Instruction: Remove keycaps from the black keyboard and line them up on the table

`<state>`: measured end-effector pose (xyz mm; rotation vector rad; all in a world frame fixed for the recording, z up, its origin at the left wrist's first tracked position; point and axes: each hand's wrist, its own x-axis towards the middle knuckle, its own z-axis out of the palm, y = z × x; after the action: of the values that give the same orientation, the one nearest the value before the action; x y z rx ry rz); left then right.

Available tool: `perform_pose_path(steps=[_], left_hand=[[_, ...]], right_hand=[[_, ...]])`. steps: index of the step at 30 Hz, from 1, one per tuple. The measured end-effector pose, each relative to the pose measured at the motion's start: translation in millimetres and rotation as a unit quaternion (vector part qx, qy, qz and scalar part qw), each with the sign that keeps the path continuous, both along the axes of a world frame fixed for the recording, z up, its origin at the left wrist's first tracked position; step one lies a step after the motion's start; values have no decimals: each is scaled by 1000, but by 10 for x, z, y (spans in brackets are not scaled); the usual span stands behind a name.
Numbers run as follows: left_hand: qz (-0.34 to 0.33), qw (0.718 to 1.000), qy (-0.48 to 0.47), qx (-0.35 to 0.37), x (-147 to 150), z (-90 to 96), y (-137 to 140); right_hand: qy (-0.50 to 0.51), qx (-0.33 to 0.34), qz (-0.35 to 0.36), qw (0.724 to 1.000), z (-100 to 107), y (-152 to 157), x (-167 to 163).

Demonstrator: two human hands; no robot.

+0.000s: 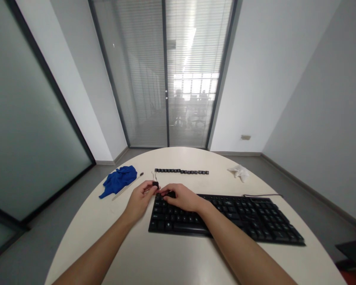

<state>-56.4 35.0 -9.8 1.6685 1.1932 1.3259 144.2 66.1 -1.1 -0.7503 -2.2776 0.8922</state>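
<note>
A keycap puller [156,184] with a small black body and thin wire prongs pointing away from me is pinched in my left hand [138,201], just beyond the keyboard's upper left corner. My right hand [180,196] reaches over the upper left keys, its fingers bent together close to the left fingertips. Whatever lies between the right fingertips is too small and hidden to make out. Under the right hand and forearm lies the black keyboard [192,228]. A line of loose black keycaps [182,171] stretches across the table behind it.
A crumpled blue cloth [118,180] lies at the left, with a thin dark-tipped brush [127,186] beside it. White crumpled tissue [239,173] sits at the back right. The keyboard cable [264,194] runs along its far right edge. The round table [130,253] ends in a curved rim.
</note>
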Motion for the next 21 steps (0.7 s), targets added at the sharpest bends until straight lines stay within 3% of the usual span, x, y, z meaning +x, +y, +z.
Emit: perform_pose_path(steps=[6,14,21], left_hand=[[-24,999,26,-26,61,-8,-32],[-52,995,84,-7,99,13,-67],[-17,998,61,-15,187,-13,-68]], right_hand=[[-16,-50,16,998,42,56,176],[-23,22,-23,999,39,-1,183],[-14,-8,-37,999,43,8,159]])
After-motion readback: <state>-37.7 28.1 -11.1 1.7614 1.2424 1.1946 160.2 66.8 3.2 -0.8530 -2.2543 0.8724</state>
